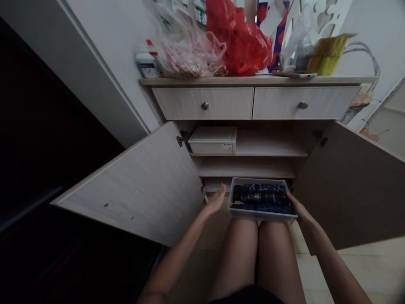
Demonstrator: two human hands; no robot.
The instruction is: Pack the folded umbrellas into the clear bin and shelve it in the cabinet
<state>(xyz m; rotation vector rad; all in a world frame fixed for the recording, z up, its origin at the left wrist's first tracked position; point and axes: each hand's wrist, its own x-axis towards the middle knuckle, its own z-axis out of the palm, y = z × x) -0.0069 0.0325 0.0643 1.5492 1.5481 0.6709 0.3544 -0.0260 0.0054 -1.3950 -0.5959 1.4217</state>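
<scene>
A translucent plastic box (262, 216) sits at my knees, in front of the cabinet's lower part. Inside it lie dark plaid folded umbrellas (261, 197), side by side, with a black end at the left. My right hand (299, 209) grips the box at its right side, thumb over the rim. To the left of the box, my left hand (217, 199) is held apart from it, fingers stretched out and holding nothing.
Both cabinet doors, left (142, 185) and right (351, 185), stand wide open at either side. A white lidded box (211, 141) rests on the upper shelf (268, 143). Above the drawers, the cabinet top carries a red bag (240, 42), clear bags (190, 50), a white bottle (148, 64) and a phone (294, 74).
</scene>
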